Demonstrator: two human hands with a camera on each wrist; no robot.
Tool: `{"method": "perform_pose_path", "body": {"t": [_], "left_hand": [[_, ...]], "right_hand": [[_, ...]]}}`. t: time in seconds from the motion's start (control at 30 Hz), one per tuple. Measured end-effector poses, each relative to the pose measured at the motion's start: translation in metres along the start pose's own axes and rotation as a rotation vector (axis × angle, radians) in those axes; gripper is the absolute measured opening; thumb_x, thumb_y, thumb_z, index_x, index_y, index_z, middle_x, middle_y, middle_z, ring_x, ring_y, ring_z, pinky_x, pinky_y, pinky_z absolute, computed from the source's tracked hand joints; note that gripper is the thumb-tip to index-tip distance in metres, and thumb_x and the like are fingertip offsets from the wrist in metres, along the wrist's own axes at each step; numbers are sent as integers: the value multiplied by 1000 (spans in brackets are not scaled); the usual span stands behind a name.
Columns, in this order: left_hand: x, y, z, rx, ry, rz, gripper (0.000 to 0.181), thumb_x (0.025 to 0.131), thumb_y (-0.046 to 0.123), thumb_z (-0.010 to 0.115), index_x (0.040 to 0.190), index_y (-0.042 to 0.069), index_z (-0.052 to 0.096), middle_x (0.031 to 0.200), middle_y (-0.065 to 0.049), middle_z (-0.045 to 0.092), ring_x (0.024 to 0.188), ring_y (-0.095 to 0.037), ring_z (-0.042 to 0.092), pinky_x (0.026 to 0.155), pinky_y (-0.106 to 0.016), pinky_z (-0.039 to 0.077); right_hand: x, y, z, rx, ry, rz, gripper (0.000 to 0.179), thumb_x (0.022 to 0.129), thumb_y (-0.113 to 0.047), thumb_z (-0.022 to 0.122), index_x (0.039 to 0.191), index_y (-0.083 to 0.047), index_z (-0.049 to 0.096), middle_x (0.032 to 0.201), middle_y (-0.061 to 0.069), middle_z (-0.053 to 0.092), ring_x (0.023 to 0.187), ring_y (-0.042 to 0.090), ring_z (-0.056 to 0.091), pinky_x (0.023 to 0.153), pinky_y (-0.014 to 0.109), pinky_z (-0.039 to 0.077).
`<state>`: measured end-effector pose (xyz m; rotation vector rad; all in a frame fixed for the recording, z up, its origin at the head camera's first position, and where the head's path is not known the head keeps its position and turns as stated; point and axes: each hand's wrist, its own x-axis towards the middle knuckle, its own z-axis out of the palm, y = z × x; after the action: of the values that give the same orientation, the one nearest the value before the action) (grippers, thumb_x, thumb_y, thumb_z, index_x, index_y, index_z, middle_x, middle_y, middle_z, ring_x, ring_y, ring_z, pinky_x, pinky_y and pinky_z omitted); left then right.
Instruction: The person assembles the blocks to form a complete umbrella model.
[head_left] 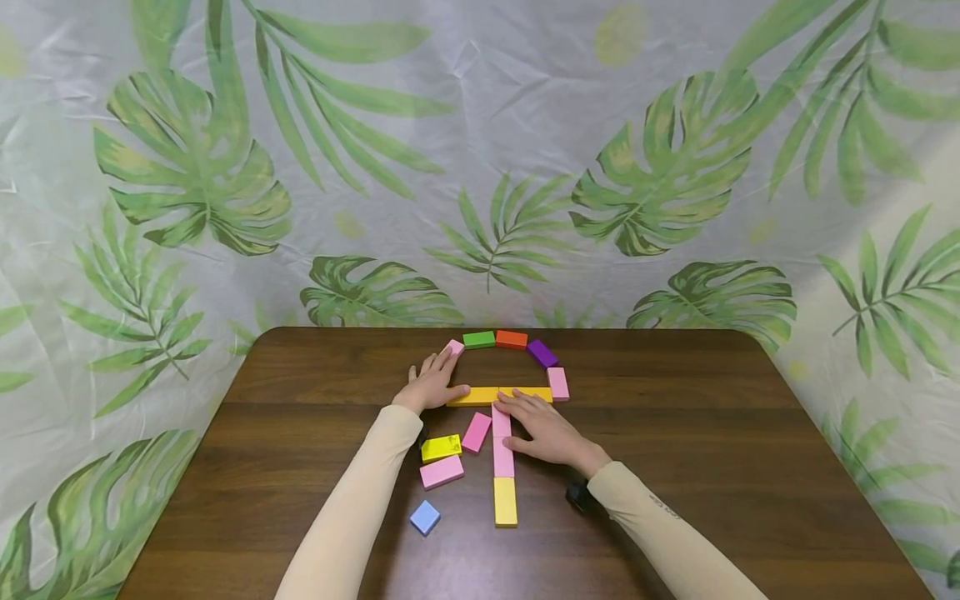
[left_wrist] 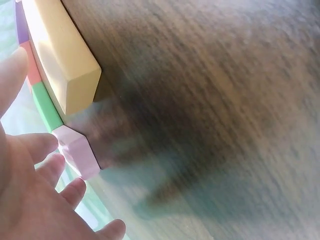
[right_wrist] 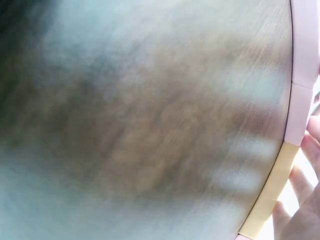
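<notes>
Colored wooden blocks form an arch over a straight bar on the table, with a stem running toward the person. My left hand (head_left: 431, 385) lies with spread fingers at the arch's left side. Its fingertips are at a pink block (left_wrist: 79, 152), and its thumb reaches the left end of the orange bar (head_left: 474, 397). My right hand (head_left: 547, 429) rests with extended fingers over the joint of bar and stem, partly hiding the upper pink stem block (head_left: 501, 421). Its thumb touches the lower pink stem block (head_left: 503, 460). A yellow block (head_left: 506, 502) ends the stem.
The arch continues with green (head_left: 479, 340), red (head_left: 512, 339), purple (head_left: 543, 353) and pink (head_left: 558, 384) blocks. Left of the stem lie loose pink blocks (head_left: 442, 472), a bright yellow block (head_left: 441, 448) and a blue block (head_left: 425, 517). A leaf-patterned cloth (head_left: 525, 125) hangs behind the table.
</notes>
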<state>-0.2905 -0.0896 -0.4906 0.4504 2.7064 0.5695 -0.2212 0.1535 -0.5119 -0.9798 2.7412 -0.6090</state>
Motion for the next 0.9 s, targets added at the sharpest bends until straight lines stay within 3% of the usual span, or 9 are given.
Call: {"method": "perform_pose_path", "body": {"t": [0.9], "left_hand": [[2, -2, -2, -3, -2, 1, 75, 97, 43, 50, 154, 7, 16, 159, -11, 8, 144, -34, 8, 108, -63, 5]], "right_hand": [[1, 1, 2, -10, -6, 4, 65, 93, -40, 57, 147, -9, 38, 152, 8, 33, 142, 30, 20, 113, 48, 13]]}}
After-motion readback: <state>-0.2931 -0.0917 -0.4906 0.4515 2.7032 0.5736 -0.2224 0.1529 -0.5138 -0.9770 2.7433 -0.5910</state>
